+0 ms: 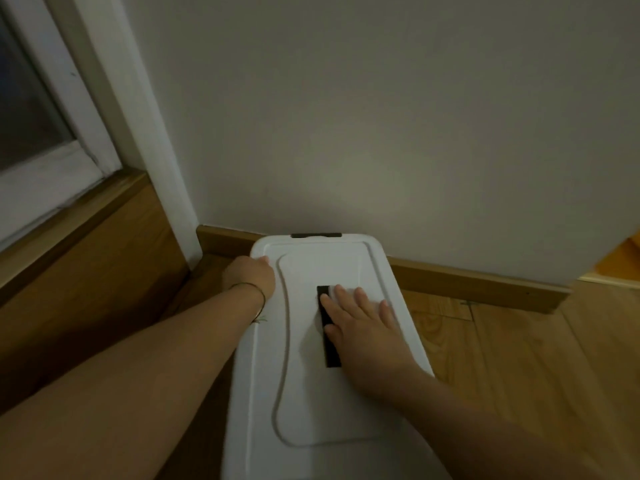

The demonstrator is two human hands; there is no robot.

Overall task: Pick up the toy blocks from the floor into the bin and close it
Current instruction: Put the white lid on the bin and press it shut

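The white plastic bin (235, 427) sits on the wooden floor (519, 375), its far end close against the baseboard (485, 282) and wall (381, 133). Its lid (311, 393) lies flat on top and covers it, so the inside is hidden. No toy blocks show on the floor in view.

The left hand (249, 275) is at the lid's far left corner, with its fingers curled over the rim in a grip. The right hand (360, 327) lies open and flat on the middle of the lid, fingers spread, partly over a black strip (329, 341) that runs near to far.

The lid looks like thin moulded plastic: light, smooth, a little slippery, and likely to bow in the middle under a palm. Pressing near the rim and corners, where it meets the bin's wall, should seat it better than pressing in the centre. A dark latch (316, 235) shows at the far end; whether it is snapped down cannot be told, and the near end is out of view.

With blocks inside, the bin is probably only moderately heavy, and its stiff ends or rim are the best places to hold it. The lid alone could pop off.
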